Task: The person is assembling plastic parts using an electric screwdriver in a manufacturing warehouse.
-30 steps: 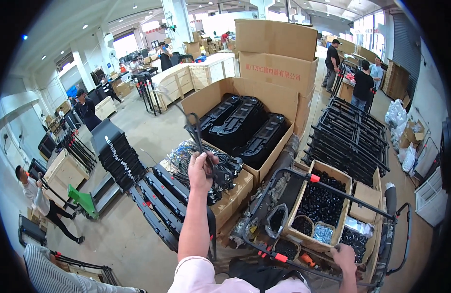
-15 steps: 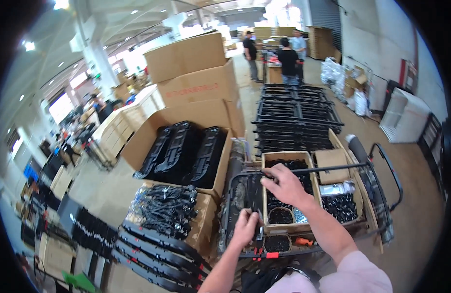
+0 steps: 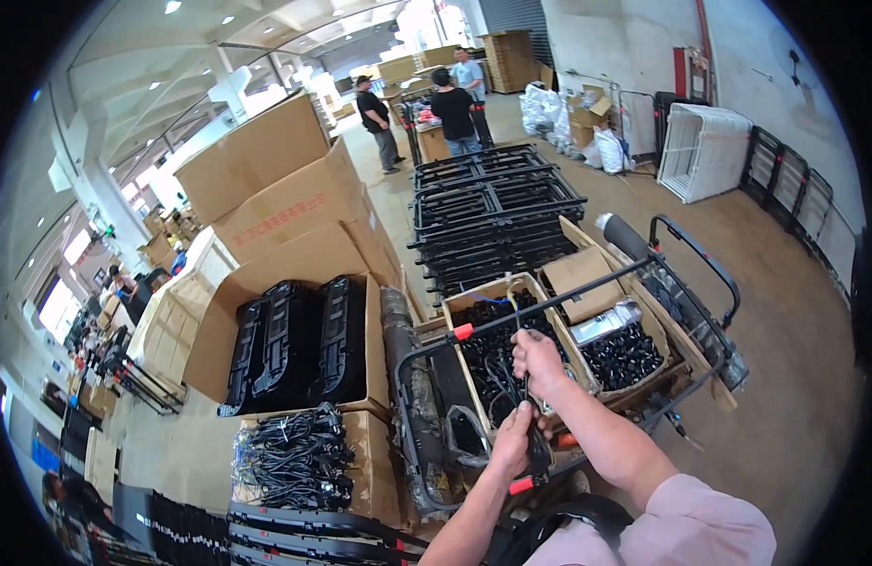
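Note:
My right hand [image 3: 540,362] is closed round a thin dark rod-like piece [image 3: 525,387] above the parts box. Just below it, my left hand [image 3: 514,440] grips a long black piece [image 3: 538,455] whose kind I cannot make out. Whether the two pieces are joined, I cannot tell. Both hands are inside the outline of a black tubular frame [image 3: 587,283] with red fittings, which lies across the bench. Under the hands, an open wooden box [image 3: 466,363] holds many small black parts, partly hidden by my fingers and forearm.
To the right, a box of small black parts [image 3: 625,360] holds a silver packet [image 3: 606,324]. Stacked black frames [image 3: 493,203] stand beyond. At left are a carton [image 3: 205,349] of black mouldings [image 3: 290,335] and bundled cables [image 3: 294,462]. Several people [image 3: 452,113] stand farther back.
The view has turned right. The black frame's bar has shifted from level to slanted. My hands have come together over the parts box, and both now grip dark pieces.

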`<state>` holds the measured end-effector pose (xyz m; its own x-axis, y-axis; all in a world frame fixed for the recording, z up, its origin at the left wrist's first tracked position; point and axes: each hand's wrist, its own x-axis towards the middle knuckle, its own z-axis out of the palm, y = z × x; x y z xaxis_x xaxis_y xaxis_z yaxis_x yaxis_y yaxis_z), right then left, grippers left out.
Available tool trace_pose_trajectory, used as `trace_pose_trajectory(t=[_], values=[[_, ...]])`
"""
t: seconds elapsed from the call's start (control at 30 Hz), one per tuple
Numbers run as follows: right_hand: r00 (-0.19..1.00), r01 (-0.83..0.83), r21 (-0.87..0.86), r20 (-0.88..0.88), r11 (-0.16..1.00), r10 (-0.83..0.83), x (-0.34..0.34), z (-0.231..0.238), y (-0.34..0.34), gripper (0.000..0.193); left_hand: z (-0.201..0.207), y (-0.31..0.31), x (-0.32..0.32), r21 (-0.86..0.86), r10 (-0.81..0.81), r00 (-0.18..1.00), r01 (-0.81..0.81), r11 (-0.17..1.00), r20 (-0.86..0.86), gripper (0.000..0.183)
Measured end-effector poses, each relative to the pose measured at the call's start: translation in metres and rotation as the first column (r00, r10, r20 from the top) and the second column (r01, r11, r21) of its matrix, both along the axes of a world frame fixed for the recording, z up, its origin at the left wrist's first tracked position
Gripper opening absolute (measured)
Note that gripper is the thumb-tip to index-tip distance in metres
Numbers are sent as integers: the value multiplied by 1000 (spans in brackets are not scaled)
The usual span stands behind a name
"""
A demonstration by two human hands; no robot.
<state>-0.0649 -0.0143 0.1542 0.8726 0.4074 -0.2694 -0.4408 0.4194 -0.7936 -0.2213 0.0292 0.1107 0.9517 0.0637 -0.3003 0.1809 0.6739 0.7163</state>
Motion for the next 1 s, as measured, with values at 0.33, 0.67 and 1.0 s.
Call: trace_pose_trajectory(t=[0.33,0.67,1.0], values=[[981,167,2,-97,986,-166,48,1,-38,26,15,-41,9,57,-102,987,109,992,-122,27],[969,218,74,-133,973,-207,105,-10,-107,20,56,-131,-12,162,-128,967,166,973,-222,30],[977,209,134,8,969,-211,108,23,-179,20,21,-199,8,71,-128,990,132,989,-62,28]])
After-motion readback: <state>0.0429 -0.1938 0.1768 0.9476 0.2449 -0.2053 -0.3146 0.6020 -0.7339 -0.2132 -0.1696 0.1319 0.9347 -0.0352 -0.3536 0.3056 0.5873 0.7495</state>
